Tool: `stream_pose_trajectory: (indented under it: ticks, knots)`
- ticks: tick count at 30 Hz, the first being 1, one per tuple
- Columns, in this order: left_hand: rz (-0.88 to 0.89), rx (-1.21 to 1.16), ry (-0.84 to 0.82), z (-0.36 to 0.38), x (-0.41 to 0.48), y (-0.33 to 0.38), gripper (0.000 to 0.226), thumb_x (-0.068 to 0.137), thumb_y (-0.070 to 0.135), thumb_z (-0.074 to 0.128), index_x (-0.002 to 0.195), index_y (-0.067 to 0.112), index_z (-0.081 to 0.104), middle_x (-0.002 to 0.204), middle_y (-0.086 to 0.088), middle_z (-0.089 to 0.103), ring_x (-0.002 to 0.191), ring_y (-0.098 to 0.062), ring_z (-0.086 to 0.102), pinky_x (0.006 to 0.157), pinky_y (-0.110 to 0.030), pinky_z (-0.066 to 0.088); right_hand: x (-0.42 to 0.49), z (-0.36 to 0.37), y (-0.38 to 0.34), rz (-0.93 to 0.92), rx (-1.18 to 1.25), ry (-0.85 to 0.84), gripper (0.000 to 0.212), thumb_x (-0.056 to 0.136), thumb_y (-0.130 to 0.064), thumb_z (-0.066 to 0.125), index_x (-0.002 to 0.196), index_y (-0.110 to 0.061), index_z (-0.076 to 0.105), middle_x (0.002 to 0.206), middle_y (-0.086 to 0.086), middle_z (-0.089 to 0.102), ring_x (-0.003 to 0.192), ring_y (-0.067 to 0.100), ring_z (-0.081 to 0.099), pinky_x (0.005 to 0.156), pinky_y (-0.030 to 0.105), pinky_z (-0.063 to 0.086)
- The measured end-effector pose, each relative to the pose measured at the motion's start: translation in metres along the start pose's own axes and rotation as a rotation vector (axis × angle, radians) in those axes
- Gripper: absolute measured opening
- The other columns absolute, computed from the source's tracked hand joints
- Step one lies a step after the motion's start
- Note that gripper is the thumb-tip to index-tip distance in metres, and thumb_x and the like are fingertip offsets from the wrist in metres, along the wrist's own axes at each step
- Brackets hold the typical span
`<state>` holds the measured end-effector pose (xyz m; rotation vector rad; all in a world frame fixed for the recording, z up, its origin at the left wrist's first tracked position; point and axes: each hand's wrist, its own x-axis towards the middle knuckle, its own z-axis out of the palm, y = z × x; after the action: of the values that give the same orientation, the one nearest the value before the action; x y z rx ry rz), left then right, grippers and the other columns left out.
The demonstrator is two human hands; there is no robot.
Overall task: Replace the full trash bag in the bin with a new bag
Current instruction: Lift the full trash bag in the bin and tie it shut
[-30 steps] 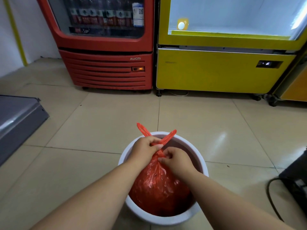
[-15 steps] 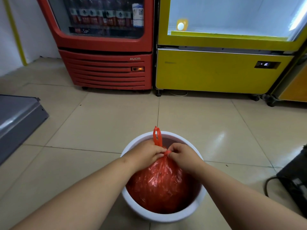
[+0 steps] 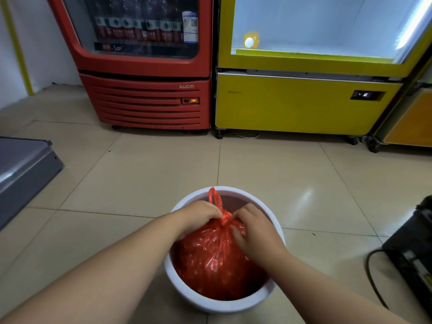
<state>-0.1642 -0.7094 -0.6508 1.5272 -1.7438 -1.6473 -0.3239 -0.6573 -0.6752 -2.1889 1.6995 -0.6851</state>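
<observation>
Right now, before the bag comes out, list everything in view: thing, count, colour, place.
bag: one, red, tied at the top, inside the bin
bin: one, white, round, on the floor at centre
floor: beige tiles
red cooler: one, back left, drinks inside
yellow cooler: one, back right
grey unit: one, left edge
black device: one, with cable, right edge
left hand: one, fingers pinching the bag's knot
right hand: one, fingers at the knot
</observation>
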Motion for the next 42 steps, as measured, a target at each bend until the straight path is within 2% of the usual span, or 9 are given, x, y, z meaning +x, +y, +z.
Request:
stream_pose_trajectory:
  ticks: [7,14,18,24,28,30,35,38,42]
  knots:
    - [0.022,0.124,-0.003,-0.001,0.0,-0.007,0.03,0.09,0.024,0.054,0.061,0.024,0.061,0.072,0.006,0.061,0.074,-0.009,0.054,0.082,-0.031,0.043,0.005,0.01,-0.006,0.038,-0.123,-0.002,0.033,0.089,-0.039,0.055,0.1,-0.01,0.064,0.102,0.007,0.061,0.1,0.023,0.054,0.087,0.031,0.041]
    - [0.185,0.467,0.109,-0.01,0.001,-0.01,0.02,0.089,0.026,0.056,0.102,0.023,0.071,0.111,0.005,0.07,0.101,-0.005,0.058,0.087,-0.016,0.037,0.006,0.013,-0.008,0.034,-0.235,-0.004,0.027,0.095,-0.03,0.045,0.096,-0.009,0.062,0.1,0.007,0.061,0.096,0.025,0.054,0.08,0.032,0.038]
    - [0.272,0.858,0.305,-0.018,0.004,-0.015,0.019,0.087,0.029,0.056,0.097,0.026,0.071,0.107,-0.001,0.071,0.104,-0.02,0.06,0.089,-0.024,0.042,-0.002,0.018,-0.002,0.148,-0.249,-0.106,0.022,0.092,-0.024,0.046,0.091,-0.009,0.062,0.101,0.006,0.061,0.099,0.024,0.055,0.078,0.032,0.04]
    - [0.27,0.908,0.363,-0.018,0.003,-0.012,0.017,0.083,0.028,0.056,0.092,0.024,0.07,0.096,-0.008,0.064,0.098,-0.026,0.056,0.083,-0.027,0.04,0.004,0.013,-0.001,0.317,-0.103,-0.23,0.022,0.087,-0.034,0.057,0.07,-0.022,0.05,0.099,0.007,0.065,0.095,0.026,0.06,0.07,0.028,0.039]
    - [0.098,0.553,0.337,-0.022,-0.001,0.003,0.021,0.081,0.03,0.051,0.084,0.015,0.065,0.069,0.006,0.055,0.065,-0.013,0.052,0.064,-0.029,0.045,0.012,0.021,-0.007,0.257,-0.009,-0.205,0.057,0.082,-0.048,0.059,0.13,-0.02,0.045,0.127,0.002,0.047,0.12,0.021,0.046,0.101,0.033,0.039]
    - [0.084,0.588,0.289,-0.022,-0.002,0.008,0.02,0.08,0.032,0.047,0.075,0.02,0.061,0.066,0.008,0.05,0.064,-0.012,0.049,0.058,-0.026,0.043,0.019,0.025,-0.01,0.242,-0.066,-0.251,0.062,0.084,-0.05,0.057,0.138,-0.025,0.041,0.128,0.003,0.047,0.121,0.024,0.044,0.102,0.038,0.039]
    - [0.19,0.607,0.282,-0.02,-0.005,0.015,0.027,0.074,0.03,0.051,0.048,0.027,0.042,0.069,0.008,0.042,0.082,-0.017,0.039,0.066,-0.03,0.027,0.032,0.023,-0.015,0.3,-0.01,-0.27,0.021,0.082,-0.036,0.065,0.094,-0.018,0.064,0.104,0.005,0.057,0.1,0.025,0.053,0.085,0.035,0.044]
    - [0.176,0.554,0.322,-0.016,-0.003,0.016,0.029,0.074,0.028,0.054,0.047,0.026,0.042,0.067,0.008,0.042,0.078,-0.017,0.039,0.058,-0.027,0.027,0.034,0.024,-0.018,0.288,-0.017,-0.265,0.028,0.083,-0.027,0.065,0.063,-0.025,0.046,0.089,0.0,0.055,0.086,0.021,0.052,0.072,0.032,0.041]
    - [0.41,0.968,0.281,-0.03,-0.012,0.011,0.017,0.085,0.037,0.054,0.089,0.03,0.068,0.094,0.002,0.066,0.094,-0.024,0.057,0.076,-0.031,0.044,0.034,0.025,-0.016,0.311,-0.007,-0.245,0.014,0.084,-0.021,0.064,0.072,-0.021,0.055,0.089,0.002,0.062,0.085,0.022,0.057,0.071,0.03,0.041]
